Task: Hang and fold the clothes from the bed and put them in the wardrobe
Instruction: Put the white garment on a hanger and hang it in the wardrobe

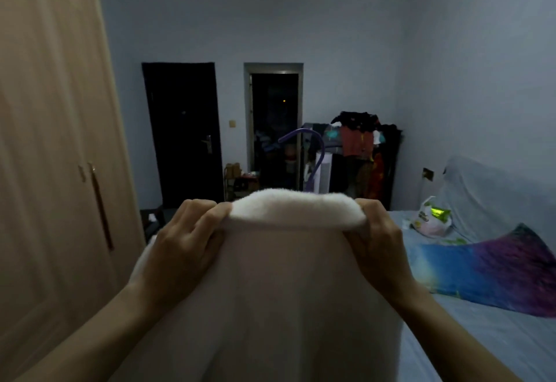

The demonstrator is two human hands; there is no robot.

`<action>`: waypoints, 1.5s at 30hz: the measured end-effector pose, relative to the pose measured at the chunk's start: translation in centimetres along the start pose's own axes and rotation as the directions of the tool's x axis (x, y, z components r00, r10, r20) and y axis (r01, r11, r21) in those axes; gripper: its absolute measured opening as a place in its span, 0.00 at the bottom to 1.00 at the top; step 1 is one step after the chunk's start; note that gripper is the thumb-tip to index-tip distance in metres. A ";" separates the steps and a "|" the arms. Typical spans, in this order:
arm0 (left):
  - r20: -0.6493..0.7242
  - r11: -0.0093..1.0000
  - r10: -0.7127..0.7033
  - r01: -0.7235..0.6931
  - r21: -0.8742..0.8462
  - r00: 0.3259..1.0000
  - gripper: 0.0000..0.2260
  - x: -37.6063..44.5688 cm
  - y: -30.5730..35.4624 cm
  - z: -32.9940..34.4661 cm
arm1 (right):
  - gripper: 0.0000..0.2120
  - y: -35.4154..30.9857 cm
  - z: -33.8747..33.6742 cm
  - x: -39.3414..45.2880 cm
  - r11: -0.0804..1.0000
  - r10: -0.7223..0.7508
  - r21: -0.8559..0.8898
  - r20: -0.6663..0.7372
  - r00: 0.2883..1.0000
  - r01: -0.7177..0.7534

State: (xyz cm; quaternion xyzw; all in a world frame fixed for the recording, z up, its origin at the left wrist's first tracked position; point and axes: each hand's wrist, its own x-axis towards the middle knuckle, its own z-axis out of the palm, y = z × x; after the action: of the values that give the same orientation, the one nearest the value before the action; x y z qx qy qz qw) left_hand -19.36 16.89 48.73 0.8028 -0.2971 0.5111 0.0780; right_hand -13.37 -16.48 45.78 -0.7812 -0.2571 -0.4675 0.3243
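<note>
- Holding a white garment up at centre frame, its thick fuzzy top edge stretched between both hands, the rest hanging down out of view at the bottom.
- Left hand gripping the left end of that edge, fingers curled over the cloth.
- Right hand pinching the right end the same way.
- Wardrobe along the left of the frame, doors shut, handles at mid-height.
- Bed at lower right, with a colourful cloth and a plastic bag lying on it further back.
- Purple hanger visible just above the garment, at centre; cannot tell what holds it.
- Judging by this: garment lifted off the bed but neither folded nor hung yet; wardrobe unopened; at least the colourful cloth apparently left to handle.
</note>
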 end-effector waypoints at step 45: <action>-0.160 0.715 -0.319 0.348 0.606 0.934 0.15 -12.6 -0.3 -25.4 | 0.14 -20.5 14.4 5.0 0.778 -0.278 0.579 -0.029 0.960 0.242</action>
State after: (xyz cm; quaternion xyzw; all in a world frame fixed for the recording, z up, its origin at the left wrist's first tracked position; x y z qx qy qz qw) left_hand -42.63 33.00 49.67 0.8116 0.0408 0.5750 -0.0951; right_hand -17.56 8.23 50.64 -0.6161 -0.5011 -0.3847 0.4703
